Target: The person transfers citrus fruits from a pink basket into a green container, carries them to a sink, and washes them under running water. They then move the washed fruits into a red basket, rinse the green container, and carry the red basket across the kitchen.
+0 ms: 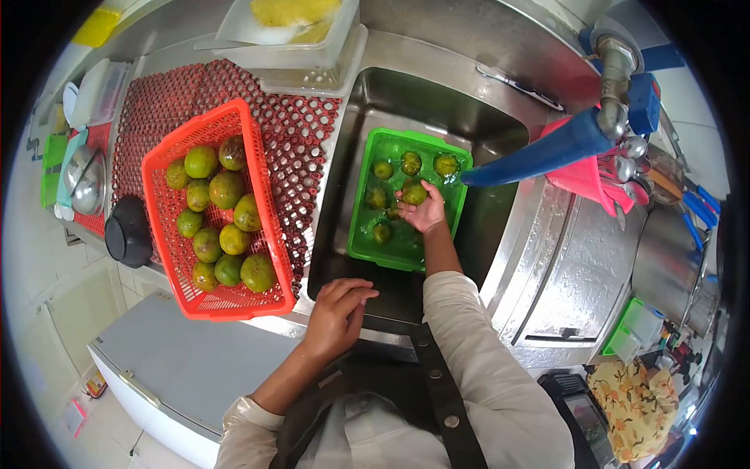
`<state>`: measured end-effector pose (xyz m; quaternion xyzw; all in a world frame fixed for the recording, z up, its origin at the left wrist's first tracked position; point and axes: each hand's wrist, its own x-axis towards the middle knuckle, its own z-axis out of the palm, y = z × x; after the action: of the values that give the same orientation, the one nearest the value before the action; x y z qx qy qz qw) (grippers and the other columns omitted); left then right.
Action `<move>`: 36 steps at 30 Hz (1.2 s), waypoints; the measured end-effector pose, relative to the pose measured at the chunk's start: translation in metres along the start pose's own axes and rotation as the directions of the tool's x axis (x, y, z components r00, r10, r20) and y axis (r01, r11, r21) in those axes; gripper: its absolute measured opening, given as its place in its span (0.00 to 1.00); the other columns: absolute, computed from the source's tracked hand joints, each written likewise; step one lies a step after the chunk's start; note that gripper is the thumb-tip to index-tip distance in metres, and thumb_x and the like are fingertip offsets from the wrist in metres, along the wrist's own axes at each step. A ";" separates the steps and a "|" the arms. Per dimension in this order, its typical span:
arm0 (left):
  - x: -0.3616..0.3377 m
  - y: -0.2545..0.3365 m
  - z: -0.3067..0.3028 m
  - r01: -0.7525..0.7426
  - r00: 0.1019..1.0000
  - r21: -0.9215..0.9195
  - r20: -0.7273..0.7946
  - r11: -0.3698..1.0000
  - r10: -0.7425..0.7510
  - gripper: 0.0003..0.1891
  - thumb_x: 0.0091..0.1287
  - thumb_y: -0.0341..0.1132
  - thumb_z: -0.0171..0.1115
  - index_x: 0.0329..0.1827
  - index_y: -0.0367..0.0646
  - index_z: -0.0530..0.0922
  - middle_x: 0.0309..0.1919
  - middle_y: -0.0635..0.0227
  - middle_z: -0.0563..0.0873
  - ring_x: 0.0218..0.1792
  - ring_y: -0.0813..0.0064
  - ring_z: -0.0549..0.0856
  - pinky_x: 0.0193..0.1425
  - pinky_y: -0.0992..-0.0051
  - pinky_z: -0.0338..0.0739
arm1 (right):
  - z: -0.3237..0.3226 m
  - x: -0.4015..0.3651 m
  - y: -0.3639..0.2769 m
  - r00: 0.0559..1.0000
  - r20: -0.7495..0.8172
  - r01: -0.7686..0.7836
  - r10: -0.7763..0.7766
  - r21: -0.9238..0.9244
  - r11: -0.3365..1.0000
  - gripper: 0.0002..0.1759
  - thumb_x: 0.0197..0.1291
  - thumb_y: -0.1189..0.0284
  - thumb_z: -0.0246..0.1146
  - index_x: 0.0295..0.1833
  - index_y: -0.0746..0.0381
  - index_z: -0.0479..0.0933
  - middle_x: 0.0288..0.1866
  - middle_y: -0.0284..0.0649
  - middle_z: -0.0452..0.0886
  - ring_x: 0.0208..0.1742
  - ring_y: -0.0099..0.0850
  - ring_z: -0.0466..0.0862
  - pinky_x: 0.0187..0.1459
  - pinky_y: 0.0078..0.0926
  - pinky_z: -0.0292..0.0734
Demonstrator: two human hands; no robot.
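My right hand (422, 211) is palm up over a green basin (358, 227) of water, holding a green-skinned orange (413, 193) between thumb and fingers. Several similar oranges sit in the water around it, one (446, 164) near the basin's right side and another (381, 232) lower left. The basin stands inside a metal sink (488, 133). Over the sink's near left edge, my left hand (340, 313) hangs with its fingers stretched out and nothing in them. To its left, a red-orange plastic basket (262, 187) bears several green and yellowish oranges (226, 189).
A blue hose (539, 152) from the tap reaches over the sink's right side. Beneath the basket lies a red perforated mat (305, 133). Clear plastic containers (344, 59) stand behind. A pink basket of utensils (578, 180) is at right; a black bowl (129, 230) is at left.
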<state>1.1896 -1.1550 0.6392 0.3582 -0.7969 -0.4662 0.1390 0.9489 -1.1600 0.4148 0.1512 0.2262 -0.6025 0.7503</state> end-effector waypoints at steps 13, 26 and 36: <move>-0.057 -0.052 0.007 0.038 0.990 0.273 -0.141 0.961 0.001 0.13 0.43 0.20 0.57 0.33 0.42 0.77 0.35 0.66 0.79 0.40 0.64 0.77 0.44 0.66 0.71 | -0.009 0.028 0.005 0.794 -0.478 -0.101 -0.375 -0.712 0.694 0.17 0.54 0.65 0.56 0.47 0.62 0.71 0.39 0.42 0.74 0.26 0.31 0.74 0.24 0.31 0.74; -0.059 -0.052 0.005 0.002 0.982 0.333 -0.178 0.943 0.061 0.12 0.42 0.22 0.58 0.31 0.43 0.76 0.33 0.68 0.79 0.37 0.67 0.78 0.42 0.69 0.74 | -0.024 0.053 -0.002 0.672 -0.721 -0.274 -0.167 -0.452 0.849 0.20 0.55 0.53 0.57 0.45 0.57 0.69 0.30 0.43 0.78 0.24 0.35 0.77 0.23 0.35 0.77; -0.069 -0.059 0.009 0.066 0.969 0.265 -0.247 0.962 0.002 0.11 0.42 0.22 0.58 0.31 0.44 0.77 0.33 0.69 0.80 0.37 0.68 0.80 0.36 0.72 0.75 | -0.021 0.037 0.001 0.667 -0.699 -0.294 -0.256 -0.563 0.773 0.13 0.52 0.57 0.59 0.36 0.54 0.73 0.29 0.36 0.74 0.28 0.32 0.76 0.24 0.31 0.71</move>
<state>1.2593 -1.1189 0.5924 0.4416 -0.8238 -0.3073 0.1786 0.9533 -1.1797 0.3775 0.1236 0.6991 -0.3650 0.6022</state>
